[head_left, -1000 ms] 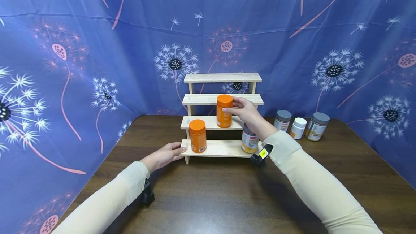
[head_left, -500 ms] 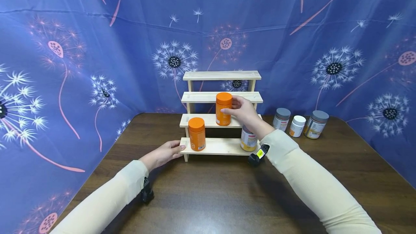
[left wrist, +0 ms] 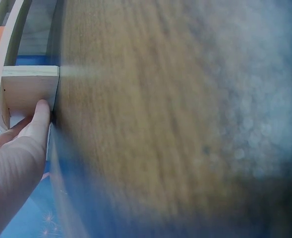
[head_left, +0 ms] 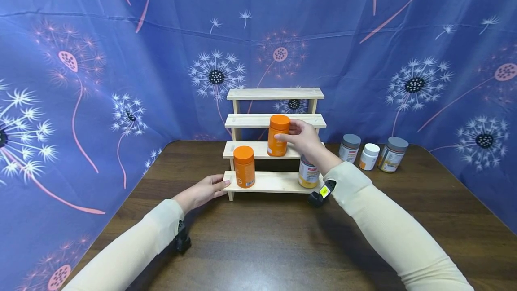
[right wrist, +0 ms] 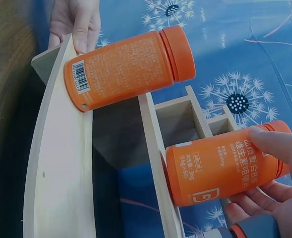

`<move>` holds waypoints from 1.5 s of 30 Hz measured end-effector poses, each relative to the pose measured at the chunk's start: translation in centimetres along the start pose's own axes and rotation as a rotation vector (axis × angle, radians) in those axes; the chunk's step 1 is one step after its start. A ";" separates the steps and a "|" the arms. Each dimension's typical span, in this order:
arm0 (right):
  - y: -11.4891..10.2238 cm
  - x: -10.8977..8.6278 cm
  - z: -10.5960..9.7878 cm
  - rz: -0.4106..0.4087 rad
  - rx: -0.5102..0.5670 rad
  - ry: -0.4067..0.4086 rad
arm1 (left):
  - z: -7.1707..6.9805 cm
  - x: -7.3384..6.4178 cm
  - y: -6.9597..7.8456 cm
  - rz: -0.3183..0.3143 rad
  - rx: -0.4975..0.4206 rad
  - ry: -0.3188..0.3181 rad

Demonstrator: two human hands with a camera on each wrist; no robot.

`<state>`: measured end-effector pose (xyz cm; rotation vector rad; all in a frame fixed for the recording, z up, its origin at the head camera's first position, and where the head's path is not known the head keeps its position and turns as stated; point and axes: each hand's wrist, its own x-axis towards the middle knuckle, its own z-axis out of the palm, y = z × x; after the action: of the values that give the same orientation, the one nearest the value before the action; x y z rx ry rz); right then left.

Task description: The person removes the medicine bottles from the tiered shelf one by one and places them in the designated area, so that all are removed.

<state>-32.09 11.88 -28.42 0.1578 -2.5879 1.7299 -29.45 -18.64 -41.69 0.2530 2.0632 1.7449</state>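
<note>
A stepped wooden rack (head_left: 274, 120) stands on the table. My right hand (head_left: 304, 138) holds an orange bottle (head_left: 278, 140) between thumb and fingers at the second step from the bottom. It leans slightly; in the right wrist view its base meets that step's edge, though full contact cannot be told. A second orange bottle (head_left: 244, 169) stands upright at the left of the lowest step, and a grey-lidded jar (head_left: 308, 175) at its right, partly behind my right wrist. My left hand (head_left: 203, 191) grips the lowest step's left end, thumb on top, some fingers against the side board (left wrist: 29, 89).
Right of the rack, two grey-lidded jars (head_left: 349, 148) (head_left: 392, 155) and a small white-lidded bottle (head_left: 369, 156) stand on the dark wooden table (head_left: 250, 237). A blue dandelion-print cloth (head_left: 343, 57) hangs behind.
The head view has shifted slightly. The orange bottle in my right hand has gone from upright to a slight lean, top to the right. My left hand keeps its place on the rack.
</note>
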 end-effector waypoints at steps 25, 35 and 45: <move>0.1 -0.2 -1.1 0.024 0.269 0.014 | -0.1 0.0 0.1 -0.001 0.002 -0.019; -0.1 -0.1 -1.5 -0.045 0.235 0.048 | 0.3 -0.1 0.4 -0.006 0.006 -0.004; -1.0 -0.3 -3.1 -0.091 0.281 0.122 | 0.3 -0.1 0.5 -0.007 -0.003 -0.002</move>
<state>-31.82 14.33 -26.32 0.1664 -2.2097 1.9928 -29.29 -18.35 -41.25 0.2467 2.0573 1.7423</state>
